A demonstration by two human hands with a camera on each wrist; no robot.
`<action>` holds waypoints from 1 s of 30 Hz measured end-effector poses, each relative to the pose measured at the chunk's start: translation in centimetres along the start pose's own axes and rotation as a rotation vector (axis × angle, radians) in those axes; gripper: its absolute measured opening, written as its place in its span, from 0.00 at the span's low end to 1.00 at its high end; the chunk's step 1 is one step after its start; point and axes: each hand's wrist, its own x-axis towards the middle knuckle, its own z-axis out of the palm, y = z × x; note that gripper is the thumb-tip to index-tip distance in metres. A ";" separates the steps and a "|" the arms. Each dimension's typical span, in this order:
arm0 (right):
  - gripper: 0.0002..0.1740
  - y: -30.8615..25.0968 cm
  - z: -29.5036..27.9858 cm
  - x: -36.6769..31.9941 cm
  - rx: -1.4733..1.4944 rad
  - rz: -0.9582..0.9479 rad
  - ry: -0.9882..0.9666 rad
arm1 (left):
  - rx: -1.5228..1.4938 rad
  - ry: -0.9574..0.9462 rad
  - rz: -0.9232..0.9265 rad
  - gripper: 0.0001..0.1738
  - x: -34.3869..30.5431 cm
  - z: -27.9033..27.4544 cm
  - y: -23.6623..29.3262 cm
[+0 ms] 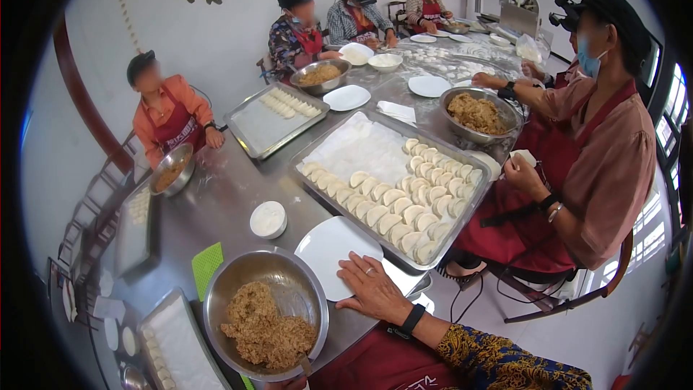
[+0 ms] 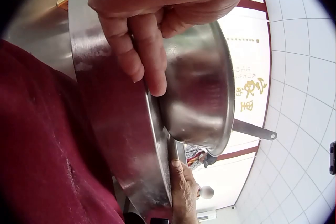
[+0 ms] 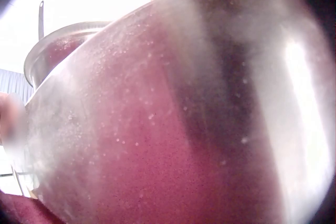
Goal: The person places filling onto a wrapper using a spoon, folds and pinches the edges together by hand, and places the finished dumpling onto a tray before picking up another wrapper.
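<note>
My right hand [image 1: 372, 289] rests on the edge of a white plate [image 1: 325, 245], fingers straight. In the left wrist view my left hand [image 2: 173, 3] hangs at the metal table's edge [image 2: 121, 134] with loosely bent fingers, close beside a steel bowl [image 2: 197, 87]; nothing shows in its grip. The head view shows that bowl [image 1: 216, 303] holding brown minced filling [image 1: 271, 325], and only a bit of the left hand below it. A flat metal handle [image 2: 254, 129] with a hole sticks out over the bowl's rim.
A large tray [image 1: 332, 206] of dumplings lies beyond the plate. Near it are a small white bowl [image 1: 268, 220] and a green cloth [image 1: 208, 269]. A narrow tray [image 1: 177, 303] of dumplings stands left of the filling. A person [image 1: 599, 137] sits at right; several others work around the table.
</note>
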 end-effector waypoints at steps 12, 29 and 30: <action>0.38 0.1 0.2 0.0 0.006 -0.002 0.014 | -0.098 -0.001 -0.050 0.22 -0.4 0.7 1.0; 0.38 -0.1 -0.2 0.3 -0.028 -0.011 0.004 | 0.011 0.059 -0.023 0.14 -1.0 1.5 2.5; 0.38 -0.1 -0.2 0.3 -0.026 -0.006 0.002 | 0.225 -0.014 0.070 0.13 -0.8 0.7 2.0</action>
